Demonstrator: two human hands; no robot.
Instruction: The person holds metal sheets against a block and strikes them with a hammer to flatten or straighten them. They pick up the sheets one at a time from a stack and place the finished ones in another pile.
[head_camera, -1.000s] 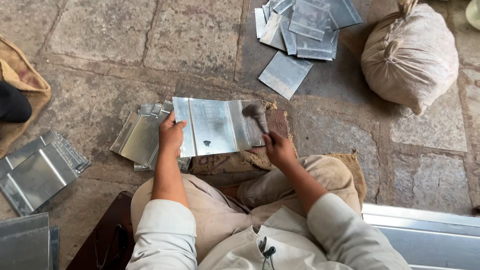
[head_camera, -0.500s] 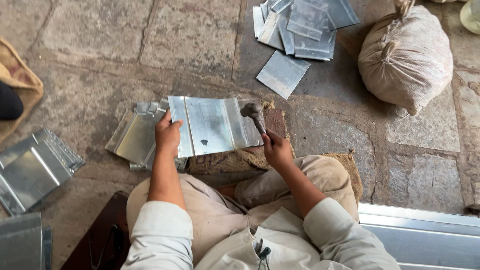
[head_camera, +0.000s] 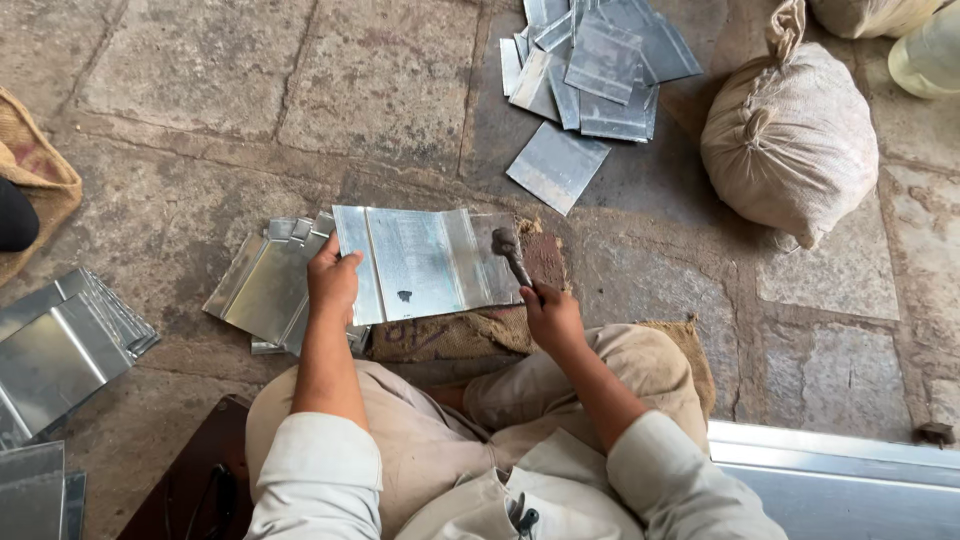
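Observation:
My left hand (head_camera: 332, 281) grips the left edge of a folded sheet-metal piece (head_camera: 420, 262) that lies flat in front of my knees. A small hammer (head_camera: 508, 250) is in my right hand (head_camera: 550, 316); its dark head rests on the right end of the sheet. The sheet lies on a burlap-covered block (head_camera: 450, 335) on the stone floor. Just left of my left hand is a stack of similar bent metal pieces (head_camera: 262, 288).
Several flat metal sheets (head_camera: 590, 70) are piled at the top centre. A tied sack (head_camera: 790, 140) sits at the upper right. More folded metal pieces (head_camera: 60, 345) lie at the far left, and a long metal strip (head_camera: 840, 470) runs along the lower right.
The hammer head has come down onto the right end of the sheet. My left hand keeps its hold on the left edge; the view has shifted slightly.

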